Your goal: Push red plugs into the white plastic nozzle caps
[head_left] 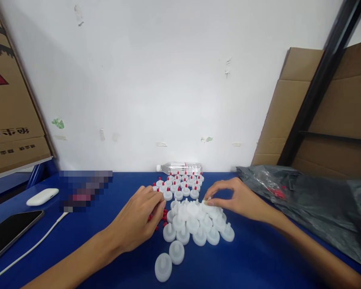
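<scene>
A pile of white plastic caps (195, 226) lies on the blue table (252, 257) in front of me. My right hand (237, 198) pinches one white cap (208, 205) at the pile's top right. My left hand (138, 218) is curled over a small heap of red tips (164, 216) at the pile's left, fingers closed; what they hold is hidden. Behind the pile stand rows of white caps with red tips fitted (180, 184).
A clear water bottle (180, 167) lies by the white wall. A black plastic bag (315, 204) with red tips showing spreads at the right. At the left are a white earbud case (42, 196), a phone (9, 233) and a white cable (33, 247). Cardboard boxes stand on both sides.
</scene>
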Tool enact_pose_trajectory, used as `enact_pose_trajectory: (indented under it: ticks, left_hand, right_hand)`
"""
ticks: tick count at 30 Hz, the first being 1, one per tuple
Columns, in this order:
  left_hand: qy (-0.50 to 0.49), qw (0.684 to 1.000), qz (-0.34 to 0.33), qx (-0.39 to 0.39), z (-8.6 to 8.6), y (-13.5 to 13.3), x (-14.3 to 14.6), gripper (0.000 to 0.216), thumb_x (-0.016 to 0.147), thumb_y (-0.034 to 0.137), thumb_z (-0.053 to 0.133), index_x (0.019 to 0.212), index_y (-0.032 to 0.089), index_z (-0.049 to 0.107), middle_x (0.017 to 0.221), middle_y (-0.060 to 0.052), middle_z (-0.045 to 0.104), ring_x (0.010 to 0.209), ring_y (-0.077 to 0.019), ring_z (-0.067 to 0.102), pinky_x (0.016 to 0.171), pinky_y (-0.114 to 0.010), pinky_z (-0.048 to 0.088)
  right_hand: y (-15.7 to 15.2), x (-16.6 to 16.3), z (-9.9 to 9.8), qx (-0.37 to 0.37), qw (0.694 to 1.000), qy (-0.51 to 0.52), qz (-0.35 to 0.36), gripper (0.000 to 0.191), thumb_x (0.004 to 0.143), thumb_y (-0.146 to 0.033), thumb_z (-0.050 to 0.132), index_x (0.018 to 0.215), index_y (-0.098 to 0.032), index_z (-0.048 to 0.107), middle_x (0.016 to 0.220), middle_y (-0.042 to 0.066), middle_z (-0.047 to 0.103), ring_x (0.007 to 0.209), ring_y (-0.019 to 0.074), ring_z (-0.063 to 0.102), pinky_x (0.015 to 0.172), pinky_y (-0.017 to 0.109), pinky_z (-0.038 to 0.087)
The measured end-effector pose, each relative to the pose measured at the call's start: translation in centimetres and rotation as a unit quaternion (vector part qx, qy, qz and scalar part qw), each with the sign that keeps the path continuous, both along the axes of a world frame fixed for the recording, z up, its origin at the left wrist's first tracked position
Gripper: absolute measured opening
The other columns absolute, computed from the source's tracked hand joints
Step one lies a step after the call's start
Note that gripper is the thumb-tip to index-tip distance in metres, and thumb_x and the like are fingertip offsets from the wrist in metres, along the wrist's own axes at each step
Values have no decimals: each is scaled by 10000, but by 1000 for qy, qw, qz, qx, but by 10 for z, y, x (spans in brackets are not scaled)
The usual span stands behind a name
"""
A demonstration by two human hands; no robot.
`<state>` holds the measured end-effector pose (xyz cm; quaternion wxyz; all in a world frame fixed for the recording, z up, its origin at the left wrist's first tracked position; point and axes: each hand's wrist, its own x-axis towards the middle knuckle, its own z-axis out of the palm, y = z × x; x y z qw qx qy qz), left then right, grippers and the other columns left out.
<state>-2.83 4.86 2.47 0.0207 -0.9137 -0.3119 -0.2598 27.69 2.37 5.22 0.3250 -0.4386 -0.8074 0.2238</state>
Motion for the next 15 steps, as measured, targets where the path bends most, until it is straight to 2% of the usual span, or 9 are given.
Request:
enact_pose_trajectory:
  ticks: [15]
  left_hand:
    - [14, 1000, -1, -5, 0, -1, 0, 293, 1028, 188, 327, 790, 191, 498, 765, -28, 544, 737, -199, 445, 732, -374, 348]
  right_hand:
    - [-1, 2, 2, 8, 1000, -20, 1, 185, 853, -441, 717, 904, -273, 777, 961, 9, 771, 901, 207, 709, 842, 333, 542]
